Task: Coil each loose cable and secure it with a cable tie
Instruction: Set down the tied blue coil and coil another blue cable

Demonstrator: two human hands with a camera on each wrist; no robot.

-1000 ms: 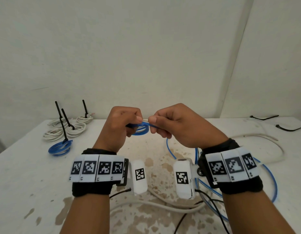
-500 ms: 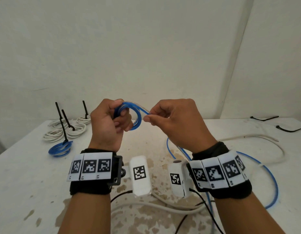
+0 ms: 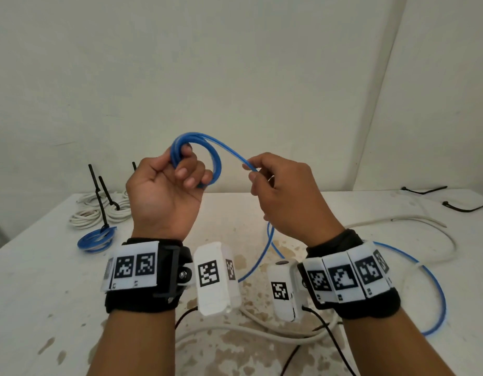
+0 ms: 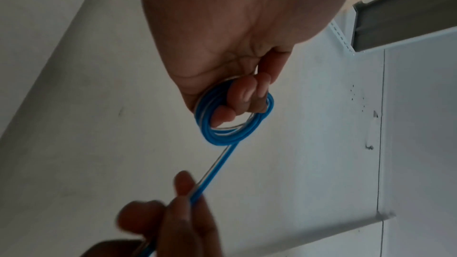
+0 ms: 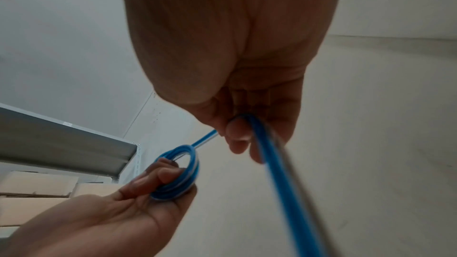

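A small coil of blue cable [image 3: 208, 156] [image 4: 230, 130] [image 5: 183, 175] is held up in the air by my left hand [image 3: 178, 169], thumb and fingers curled round its loops. From the coil the blue cable runs right into my right hand [image 3: 258, 172] [image 5: 237, 132], which pinches the strand between thumb and fingers. The loose rest of the blue cable [image 3: 435, 289] hangs down and loops over the white table [image 3: 45, 294] at the right. Two black cable ties [image 3: 465, 207] lie at the far right of the table.
At the back left lie white coils [image 3: 99, 213] and one blue coil [image 3: 98, 238], each bound with a black tie. A loose white cable [image 3: 262, 332] curves across the table's front and right. Thin black wires run from the wrist cameras. A wall stands close behind.
Both hands have risen from just above the table. The left hand has turned palm-up with the coil, and the right hand has slid a little away along the strand.
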